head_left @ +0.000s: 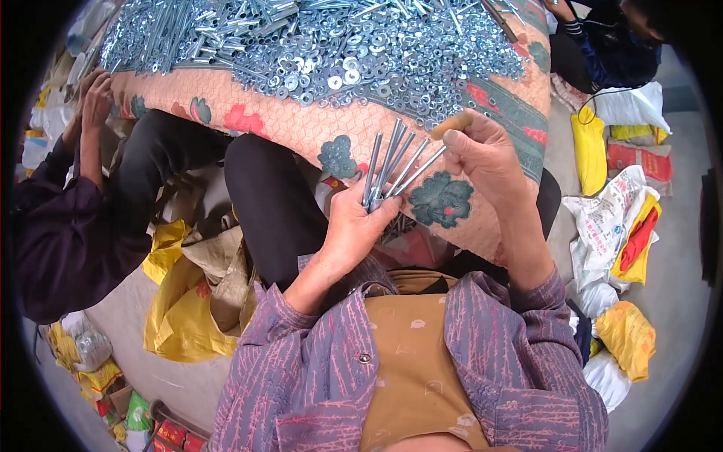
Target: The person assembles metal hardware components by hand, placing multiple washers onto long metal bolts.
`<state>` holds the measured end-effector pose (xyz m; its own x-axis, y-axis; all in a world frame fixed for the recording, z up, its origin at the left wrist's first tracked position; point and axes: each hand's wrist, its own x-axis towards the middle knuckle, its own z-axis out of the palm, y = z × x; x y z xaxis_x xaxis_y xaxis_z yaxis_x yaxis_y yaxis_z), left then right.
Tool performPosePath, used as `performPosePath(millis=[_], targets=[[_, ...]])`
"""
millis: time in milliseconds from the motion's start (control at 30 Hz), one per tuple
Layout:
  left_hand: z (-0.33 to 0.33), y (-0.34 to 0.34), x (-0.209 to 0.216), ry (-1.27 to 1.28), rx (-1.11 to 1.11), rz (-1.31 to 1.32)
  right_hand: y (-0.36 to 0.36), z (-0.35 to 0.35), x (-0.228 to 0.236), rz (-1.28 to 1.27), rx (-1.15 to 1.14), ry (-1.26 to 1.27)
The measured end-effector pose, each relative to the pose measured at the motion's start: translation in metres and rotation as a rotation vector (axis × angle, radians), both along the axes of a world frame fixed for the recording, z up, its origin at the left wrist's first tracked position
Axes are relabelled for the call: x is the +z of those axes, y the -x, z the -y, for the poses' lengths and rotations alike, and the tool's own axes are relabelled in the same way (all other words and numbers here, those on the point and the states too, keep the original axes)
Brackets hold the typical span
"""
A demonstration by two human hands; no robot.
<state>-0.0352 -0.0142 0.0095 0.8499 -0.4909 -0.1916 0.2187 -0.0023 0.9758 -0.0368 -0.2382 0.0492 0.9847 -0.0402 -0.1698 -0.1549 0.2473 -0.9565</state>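
My left hand (pixel 357 226) is closed around a fanned bundle of shiny metal rods (pixel 390 162). Their upper ends spread apart and point away from me; the lower ends disappear into my grip. On the right, my right hand (pixel 486 154) has thumb and index finger bent in a pinch at the tip of the rightmost rod. A tan finger cover (pixel 452 125) sits on that index finger. Whatever is between those fingertips is too small to make out. Beyond both hands, a large heap of loose washers (pixel 331 71) and metal rods covers the table.
A pink floral quilted cloth (pixel 294 120) drapes over the table edge. At the left, another person's hands (pixel 94 98) reach the table; another person (pixel 614 45) sits far right. Yellow sacks (pixel 188 309) lie on the floor at left, and plastic bags (pixel 614 226) at right.
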Motion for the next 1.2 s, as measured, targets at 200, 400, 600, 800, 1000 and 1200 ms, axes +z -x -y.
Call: performPosePath(millis=[200,400,600,800,1000,1200], targets=[[-0.006,-0.006,0.008,0.261,-0.105,-0.521,0.009,-0.01,0.0,-0.138,0.023,-0.372],[-0.003,-0.011,0.009,0.36,-0.064,-0.674,0.03,-0.052,0.003,-0.131,0.091,-0.03],[-0.003,-0.01,0.007,0.388,-0.057,-0.586,-0.012,0.021,0.016,0.141,-0.293,0.766],[0.004,-0.007,0.006,0.334,-0.056,-0.586,-0.073,0.098,-0.032,0.413,-0.399,1.728],[-0.002,-0.01,0.003,0.33,0.019,-0.625,-0.064,0.087,-0.037,0.363,-0.366,1.725],[0.003,-0.009,0.004,0.329,-0.012,-0.599,-0.055,0.097,-0.037,0.395,-0.327,1.851]])
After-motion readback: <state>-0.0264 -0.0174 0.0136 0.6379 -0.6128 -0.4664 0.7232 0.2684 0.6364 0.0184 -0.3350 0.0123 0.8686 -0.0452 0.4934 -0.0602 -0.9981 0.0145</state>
